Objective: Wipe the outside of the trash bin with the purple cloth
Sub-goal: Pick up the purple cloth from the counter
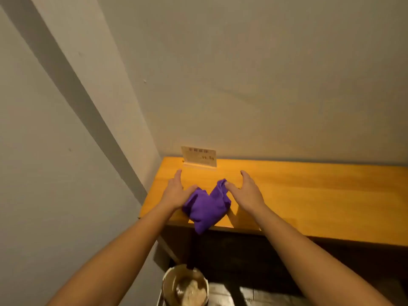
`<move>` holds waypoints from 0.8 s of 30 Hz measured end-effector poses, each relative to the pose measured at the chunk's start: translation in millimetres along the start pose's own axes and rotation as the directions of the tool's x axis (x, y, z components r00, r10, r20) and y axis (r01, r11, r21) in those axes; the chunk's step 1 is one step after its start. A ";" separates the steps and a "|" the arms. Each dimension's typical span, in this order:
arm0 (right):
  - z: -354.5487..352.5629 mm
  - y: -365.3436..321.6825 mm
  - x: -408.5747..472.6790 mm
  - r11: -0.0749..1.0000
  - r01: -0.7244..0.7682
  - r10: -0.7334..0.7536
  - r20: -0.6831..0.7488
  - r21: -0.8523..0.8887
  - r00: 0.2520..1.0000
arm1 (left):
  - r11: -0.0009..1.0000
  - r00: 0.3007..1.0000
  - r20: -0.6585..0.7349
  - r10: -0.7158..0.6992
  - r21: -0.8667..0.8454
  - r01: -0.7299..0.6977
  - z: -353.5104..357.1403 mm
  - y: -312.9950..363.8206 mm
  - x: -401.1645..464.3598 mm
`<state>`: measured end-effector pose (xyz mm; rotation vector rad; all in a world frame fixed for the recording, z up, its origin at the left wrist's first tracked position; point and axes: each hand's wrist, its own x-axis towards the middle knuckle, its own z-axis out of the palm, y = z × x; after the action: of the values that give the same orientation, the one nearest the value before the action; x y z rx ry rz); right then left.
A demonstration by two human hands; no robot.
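A crumpled purple cloth [206, 206] lies on the wooden shelf [309, 195], one corner hanging over the front edge. My left hand [176, 191] rests at the cloth's left side with its thumb on the fabric and its fingers spread flat on the wood. My right hand [247, 191] is at the cloth's right side, thumb touching the raised upper fold, fingers apart. Neither hand is closed around the cloth. Below the shelf, at the bottom of the view, stands a small round metal trash bin [170, 281], open at the top with crumpled paper inside.
A small card sign [198, 156] leans against the back wall on the shelf. A grey wall [55, 173] closes in at the left. Under the shelf is dark, with a tiled floor [249, 292] beside the bin.
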<state>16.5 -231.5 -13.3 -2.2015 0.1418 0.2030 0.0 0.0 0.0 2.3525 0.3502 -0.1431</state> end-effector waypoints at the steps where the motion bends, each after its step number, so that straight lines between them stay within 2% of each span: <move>1: 11.6 -2.4 5.3 1.000 -0.016 0.016 0.010 -0.010 1.000 | 0.999 0.999 0.045 -0.026 -0.037 0.027 6.5 -4.8 7.3; 4: 38.9 -10.7 7.7 0.991 -0.108 0.114 0.067 -0.079 0.991 | 0.998 0.988 0.136 -0.068 -0.004 0.069 22.6 -15.3 12.0; 6: 56.8 -12.9 6.5 0.980 -0.172 0.181 0.095 -0.096 0.979 | 0.996 0.985 0.148 -0.088 -0.016 0.091 35.0 -22.4 12.0; 8: 69.4 -15.0 3.7 0.978 -0.194 0.202 0.116 -0.073 0.972 | 0.975 0.971 0.188 -0.145 -0.141 0.173 41.4 -26.6 10.2; 11: 79.9 -14.5 -0.5 0.983 -0.179 0.182 0.144 -0.039 0.973 | 0.825 0.933 0.256 -0.254 -0.446 0.347 48.8 -27.2 1.3; 14: 73.7 -8.5 -9.2 0.980 -0.165 0.142 0.191 0.110 0.971 | 0.649 0.919 0.284 -0.275 -0.650 0.395 43.1 -20.8 -15.5; 16: 61.5 -6.7 -19.7 0.932 -0.157 0.103 0.176 0.328 0.979 | 0.507 0.918 0.333 -0.218 -0.765 0.398 34.0 -13.6 -28.7; 18: 45.3 -9.6 -35.6 0.819 -0.154 0.086 0.147 0.553 0.985 | 0.380 0.930 0.349 -0.117 -0.849 0.367 24.3 -5.9 -44.1; 20: 30.0 -12.8 -52.1 0.693 -0.166 0.063 0.171 0.702 0.983 | 0.292 0.944 0.330 -0.013 -0.902 0.319 18.5 2.4 -58.3; 22: 17.1 -10.7 -70.2 0.592 -0.210 0.022 0.245 0.778 0.969 | 0.272 0.954 0.292 0.065 -0.925 0.265 15.2 13.4 -77.9; 24: 4.0 -3.7 -89.7 0.533 -0.234 -0.042 0.301 0.813 0.953 | 0.299 0.961 0.251 0.116 -0.931 0.208 15.6 24.0 -98.8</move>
<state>-71.1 -223.5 4.9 -1.1479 0.1578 0.4176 -87.5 -48.0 24.8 1.0469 0.2469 -0.2097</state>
